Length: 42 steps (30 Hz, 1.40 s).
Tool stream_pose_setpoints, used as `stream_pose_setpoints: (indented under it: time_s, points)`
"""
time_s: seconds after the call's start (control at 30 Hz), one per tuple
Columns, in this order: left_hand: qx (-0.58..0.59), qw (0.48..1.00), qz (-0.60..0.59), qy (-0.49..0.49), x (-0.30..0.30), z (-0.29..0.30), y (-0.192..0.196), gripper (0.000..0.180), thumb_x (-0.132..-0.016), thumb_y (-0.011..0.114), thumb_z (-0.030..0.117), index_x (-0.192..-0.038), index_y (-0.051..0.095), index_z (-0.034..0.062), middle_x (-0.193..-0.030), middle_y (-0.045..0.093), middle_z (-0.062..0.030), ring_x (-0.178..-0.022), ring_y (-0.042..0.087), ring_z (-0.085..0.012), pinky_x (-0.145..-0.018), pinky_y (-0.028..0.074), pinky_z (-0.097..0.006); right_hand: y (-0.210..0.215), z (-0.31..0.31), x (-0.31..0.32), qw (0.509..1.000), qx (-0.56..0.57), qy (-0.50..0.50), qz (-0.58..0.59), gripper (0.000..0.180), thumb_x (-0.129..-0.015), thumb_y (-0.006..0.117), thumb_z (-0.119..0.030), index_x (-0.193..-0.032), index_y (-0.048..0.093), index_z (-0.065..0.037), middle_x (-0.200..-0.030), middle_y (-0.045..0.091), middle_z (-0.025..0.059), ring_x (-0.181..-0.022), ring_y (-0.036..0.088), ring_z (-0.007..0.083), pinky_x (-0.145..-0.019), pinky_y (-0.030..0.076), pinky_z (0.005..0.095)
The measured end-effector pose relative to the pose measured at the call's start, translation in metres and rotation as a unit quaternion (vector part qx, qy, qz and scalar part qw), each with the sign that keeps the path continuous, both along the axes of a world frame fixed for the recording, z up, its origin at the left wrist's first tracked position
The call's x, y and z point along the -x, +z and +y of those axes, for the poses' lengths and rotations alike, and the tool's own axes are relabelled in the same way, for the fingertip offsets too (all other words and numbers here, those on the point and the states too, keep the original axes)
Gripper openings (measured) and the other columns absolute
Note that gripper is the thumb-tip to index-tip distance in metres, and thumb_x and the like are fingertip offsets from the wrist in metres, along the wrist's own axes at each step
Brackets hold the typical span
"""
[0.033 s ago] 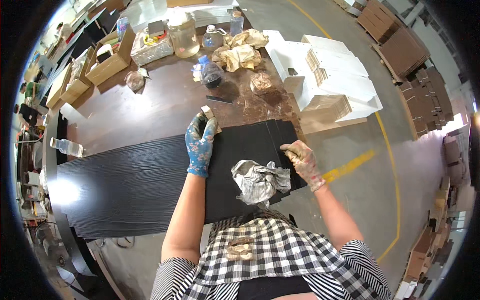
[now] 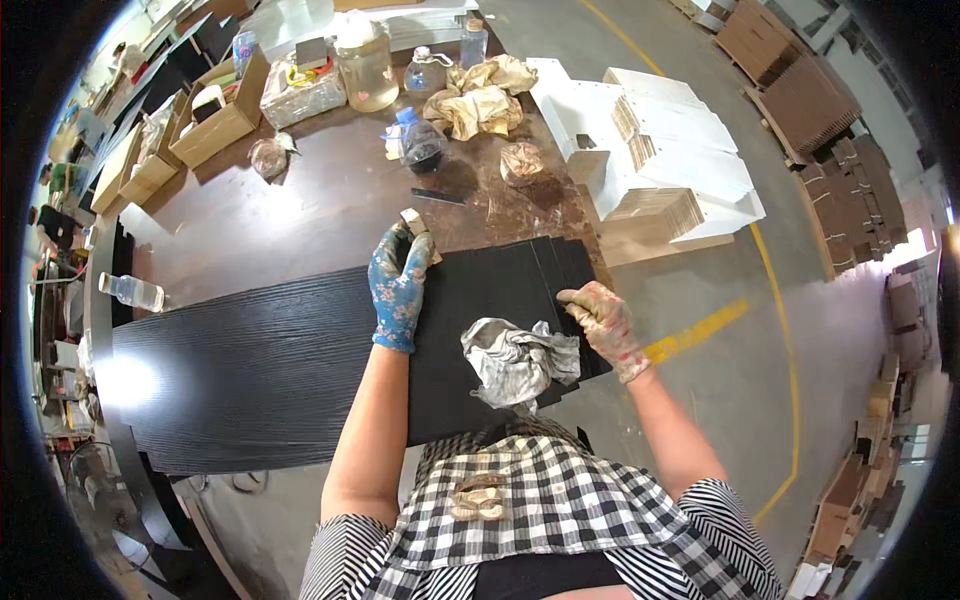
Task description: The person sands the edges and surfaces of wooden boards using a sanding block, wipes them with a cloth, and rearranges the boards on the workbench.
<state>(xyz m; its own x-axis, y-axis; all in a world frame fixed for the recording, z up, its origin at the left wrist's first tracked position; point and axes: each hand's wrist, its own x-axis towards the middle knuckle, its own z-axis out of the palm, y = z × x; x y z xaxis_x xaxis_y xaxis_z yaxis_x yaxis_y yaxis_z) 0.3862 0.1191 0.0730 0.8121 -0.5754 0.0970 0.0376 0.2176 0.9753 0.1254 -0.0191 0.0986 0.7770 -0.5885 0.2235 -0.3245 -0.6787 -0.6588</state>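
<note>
My left hand (image 2: pixel 398 285), in a blue flowered glove, is closed round a small pale block (image 2: pixel 412 222) at the far edge of the black boards (image 2: pixel 250 375). The boards lie stacked along the near side of the table, their wood-grain faces up and their right ends fanned out. At those right ends my right hand (image 2: pixel 608 328), in a stained pale glove with reddish spots, is closed with thumb and fingers together. Whatever it grips is hidden. Between my hands a crumpled grey-white rag (image 2: pixel 518 362) rests on the top board.
Behind the boards on the brown table (image 2: pixel 250 230) are a dark-liquid bottle (image 2: pixel 423 148), crumpled brown paper (image 2: pixel 478 112), a large jar (image 2: pixel 367 70) and cardboard boxes (image 2: pixel 215 125). A clear bottle (image 2: pixel 133 292) lies at the left. White panels (image 2: pixel 660 150) are stacked right.
</note>
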Motion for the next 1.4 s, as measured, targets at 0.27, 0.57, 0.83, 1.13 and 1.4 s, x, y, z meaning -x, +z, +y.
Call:
stream_pose_setpoints:
  time_s: [0.27,0.57,0.83,1.13,1.4]
  points:
    - [-0.037,0.999,-0.033,0.015,0.0,0.003,-0.009,0.033,-0.094,0.06,0.013,-0.123,0.058,-0.0019,-0.101,0.065,-0.0055,-0.089,0.061,-0.0128,-0.082,0.05,-0.027,-0.015,-0.017,-0.008,0.992,0.041,0.121,-0.014,0.016,-0.068,0.078,-0.009,-0.082,0.069,-0.007,-0.076,0.064,0.0071,-0.076,0.062,0.0271,-0.067,0.05,0.0383]
    - [-0.047,0.999,-0.022,0.016,0.006,0.004,0.003,0.037,-0.091,0.065,0.012,-0.124,0.058,-0.0025,-0.107,0.065,-0.0066,-0.093,0.06,-0.0119,-0.083,0.052,-0.028,-0.038,-0.075,-0.071,0.981,0.036,0.163,-0.096,0.012,-0.072,0.075,-0.007,-0.077,0.064,-0.006,-0.076,0.064,0.0088,-0.074,0.064,0.0285,-0.065,0.051,0.0373]
    - [-0.063,0.997,-0.029,0.014,0.007,0.011,0.008,0.038,-0.093,0.06,0.017,-0.124,0.057,-0.0043,-0.106,0.066,-0.0095,-0.093,0.061,-0.0156,-0.085,0.05,-0.03,-0.034,-0.071,-0.055,0.962,0.085,0.229,-0.122,0.017,-0.069,0.078,-0.005,-0.078,0.064,-0.007,-0.075,0.064,0.0079,-0.071,0.063,0.026,-0.064,0.05,0.0356]
    - [-0.055,0.998,-0.032,0.016,0.007,0.001,0.003,0.038,-0.093,0.059,0.017,-0.125,0.057,-0.004,-0.104,0.065,-0.008,-0.091,0.061,-0.0148,-0.083,0.051,-0.03,-0.037,-0.104,-0.091,0.98,0.036,0.142,-0.134,0.009,-0.075,0.072,-0.01,-0.078,0.064,-0.011,-0.073,0.061,0.008,-0.071,0.061,0.0285,-0.067,0.05,0.038]
    - [-0.053,0.998,-0.029,0.03,0.009,0.005,0.008,0.037,-0.093,0.06,0.018,-0.124,0.058,-0.0025,-0.105,0.065,-0.0075,-0.092,0.061,-0.0145,-0.085,0.05,-0.031,-0.046,-0.082,-0.069,0.971,0.097,0.181,-0.121,0.011,-0.074,0.074,-0.009,-0.078,0.064,-0.01,-0.075,0.062,0.0078,-0.073,0.061,0.0275,-0.067,0.05,0.0385]
